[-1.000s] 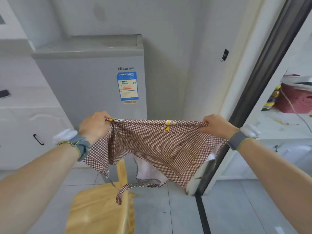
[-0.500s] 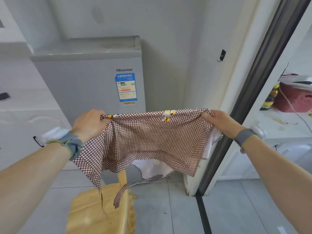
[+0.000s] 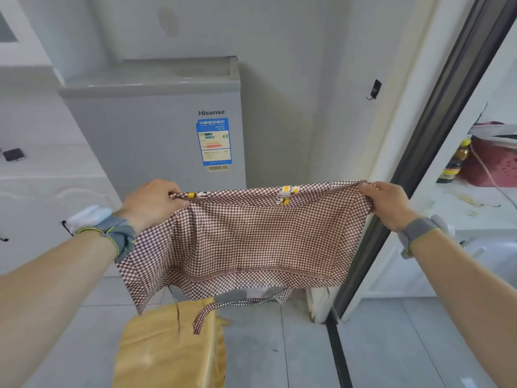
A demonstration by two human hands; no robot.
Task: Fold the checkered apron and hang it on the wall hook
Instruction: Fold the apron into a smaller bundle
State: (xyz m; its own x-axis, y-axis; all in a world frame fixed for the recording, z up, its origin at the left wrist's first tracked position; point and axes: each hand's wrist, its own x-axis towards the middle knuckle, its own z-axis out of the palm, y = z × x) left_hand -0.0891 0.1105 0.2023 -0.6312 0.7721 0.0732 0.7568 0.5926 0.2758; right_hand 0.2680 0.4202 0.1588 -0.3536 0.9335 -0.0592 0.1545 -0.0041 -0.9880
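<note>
The brown-and-white checkered apron [image 3: 251,236] hangs folded and stretched flat between my two hands, with small yellow motifs along its top edge. My left hand [image 3: 152,203] pinches the top left corner and my right hand [image 3: 387,203] pinches the top right corner. A checkered strap [image 3: 205,315] dangles below the lower hem. The small black wall hook [image 3: 375,89] is on the white wall, above and a little left of my right hand, with nothing on it.
A grey Hisense freezer [image 3: 156,127] stands against the wall behind the apron. A yellow wooden stool [image 3: 167,348] sits on the tiled floor below. A dark sliding door frame [image 3: 436,130] runs along the right, with a counter [image 3: 464,203] holding a bottle and a red basket.
The apron's top edge has been pulled taut and level, and its sagging lower part has drawn up into a flatter rectangle. Both hands have spread slightly apart.
</note>
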